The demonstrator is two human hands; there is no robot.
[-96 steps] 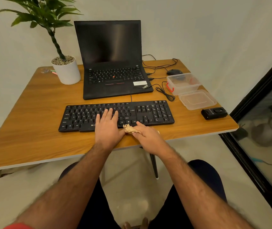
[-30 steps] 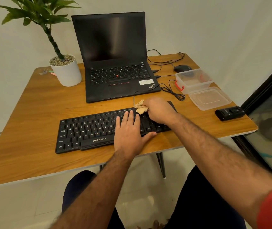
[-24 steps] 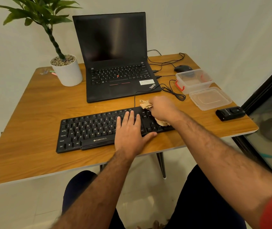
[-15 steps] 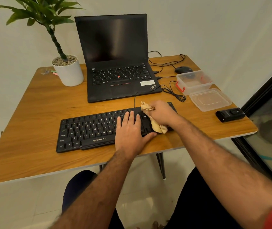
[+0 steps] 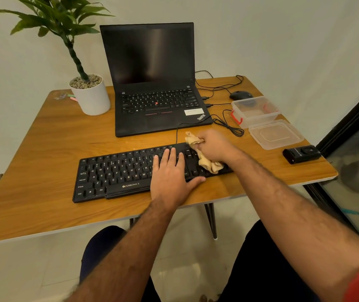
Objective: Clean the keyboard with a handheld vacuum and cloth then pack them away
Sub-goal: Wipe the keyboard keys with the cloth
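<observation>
Premises: home office or small desk workspace; wooden table (image 5: pixel 43 153) bearing open laptop (image 5: pixel 154 101), external keyboard (image 5: pixel 119 173), wired mouse (image 5: pixel 239 95), potted plant (image 5: pixel 89 94); plain wall, tiled floor.

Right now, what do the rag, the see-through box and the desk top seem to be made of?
Tan cloth: soft fabric; it crumples and drapes limply.
Clear storage box: likely plastic; translucent walls, red clips.
Table: glossy wood-grain surface with a pale edge, possibly laminate rather than solid wood.

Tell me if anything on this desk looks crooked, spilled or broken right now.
Only the keyboard sits askew, its left end nearer the desk edge than its right end, under the left hand. The right hand grips the cloth. Nothing looks spilled or damaged.
</observation>
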